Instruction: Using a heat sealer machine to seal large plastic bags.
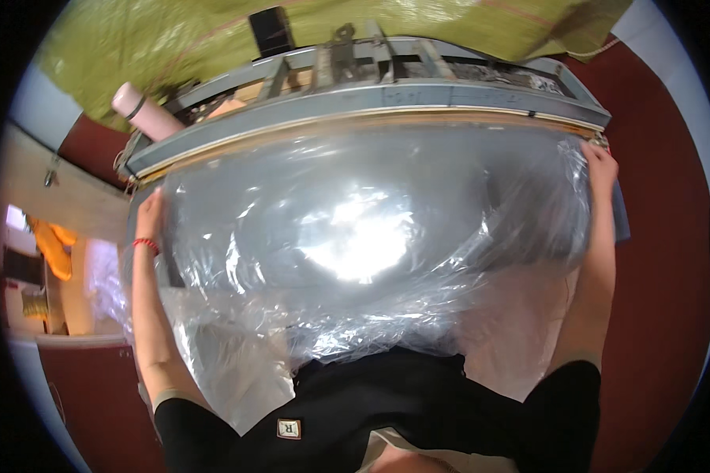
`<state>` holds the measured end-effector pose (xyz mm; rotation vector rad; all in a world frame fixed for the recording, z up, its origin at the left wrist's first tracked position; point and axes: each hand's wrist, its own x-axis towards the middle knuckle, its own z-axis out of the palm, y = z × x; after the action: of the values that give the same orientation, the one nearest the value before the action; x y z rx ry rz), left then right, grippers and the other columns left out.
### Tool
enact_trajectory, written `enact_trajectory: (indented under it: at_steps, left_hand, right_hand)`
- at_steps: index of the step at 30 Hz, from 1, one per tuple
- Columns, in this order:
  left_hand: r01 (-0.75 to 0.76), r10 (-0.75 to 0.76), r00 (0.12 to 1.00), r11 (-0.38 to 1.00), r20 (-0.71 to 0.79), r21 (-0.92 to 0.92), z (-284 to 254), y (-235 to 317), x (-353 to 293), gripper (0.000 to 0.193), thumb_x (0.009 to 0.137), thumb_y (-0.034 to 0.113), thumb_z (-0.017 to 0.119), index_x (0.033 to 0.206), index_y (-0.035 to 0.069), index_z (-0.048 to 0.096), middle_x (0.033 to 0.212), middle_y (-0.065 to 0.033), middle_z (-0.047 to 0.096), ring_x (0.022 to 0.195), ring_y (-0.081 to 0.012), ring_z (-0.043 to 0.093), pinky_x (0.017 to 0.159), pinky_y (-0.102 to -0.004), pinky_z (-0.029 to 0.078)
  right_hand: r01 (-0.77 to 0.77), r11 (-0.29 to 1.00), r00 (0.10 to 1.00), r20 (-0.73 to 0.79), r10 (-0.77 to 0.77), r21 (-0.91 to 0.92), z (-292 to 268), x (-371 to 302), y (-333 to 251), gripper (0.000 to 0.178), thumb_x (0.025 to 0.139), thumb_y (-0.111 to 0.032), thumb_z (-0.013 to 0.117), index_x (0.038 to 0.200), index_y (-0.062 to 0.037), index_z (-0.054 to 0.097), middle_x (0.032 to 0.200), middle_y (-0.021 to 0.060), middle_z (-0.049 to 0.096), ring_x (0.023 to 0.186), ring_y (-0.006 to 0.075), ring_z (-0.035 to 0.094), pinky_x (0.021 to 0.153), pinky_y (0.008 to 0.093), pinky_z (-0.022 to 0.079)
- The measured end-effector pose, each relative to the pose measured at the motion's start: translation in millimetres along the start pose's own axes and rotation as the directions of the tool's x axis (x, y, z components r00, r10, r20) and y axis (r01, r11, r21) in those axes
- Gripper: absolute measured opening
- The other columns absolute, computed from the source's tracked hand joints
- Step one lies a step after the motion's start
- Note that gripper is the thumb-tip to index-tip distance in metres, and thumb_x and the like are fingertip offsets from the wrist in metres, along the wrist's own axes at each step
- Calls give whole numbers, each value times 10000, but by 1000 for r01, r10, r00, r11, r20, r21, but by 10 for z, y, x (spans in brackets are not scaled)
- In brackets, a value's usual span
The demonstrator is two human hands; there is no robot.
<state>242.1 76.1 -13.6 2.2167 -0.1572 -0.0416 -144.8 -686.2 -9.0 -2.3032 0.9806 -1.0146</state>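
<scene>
Grey machine (pixel 371 106), one plastic sheet (pixel 355 236), two hands (pixel 151 213)

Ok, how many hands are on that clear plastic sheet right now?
2. The left hand grips the clear plastic sheet at its left edge, and the right hand holds its upper right corner by the grey machine frame. No other hands show.

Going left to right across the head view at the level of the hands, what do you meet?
Orange cloth → left hand with a red wrist band → clear plastic sheet stretched over the grey machine frame → right hand → dark red floor.
</scene>
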Motion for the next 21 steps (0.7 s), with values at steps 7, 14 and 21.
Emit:
enact_trajectory:
  at_steps: [7,14,21]
  left_hand:
    - [-56,159,966,897,203,-439,1021,1104,-807,227,832,305,516,751,96,547,551,93,330,499,-26,289,460,-184,216]
    - [-44,271,887,856,375,-516,1086,1765,-1349,147,790,206,596,775,79,524,570,59,444,479,-18,380,429,-168,290]
    - [-178,422,792,851,441,-493,891,1930,-1588,110,765,101,607,781,64,504,666,15,522,576,-51,496,492,-183,396]
  right_hand:
    - [-426,849,795,-577,187,-312,-1233,-501,1237,301,755,-267,596,967,-55,623,937,103,624,841,170,586,767,277,435]
    - [232,955,973,-45,-228,183,-39,-948,-1747,261,791,-177,574,1021,-53,574,998,73,576,931,169,533,826,279,398]
    - [312,394,545,176,-820,865,986,-1821,-3588,325,690,-51,636,1005,-25,559,983,70,557,934,166,517,823,264,397]
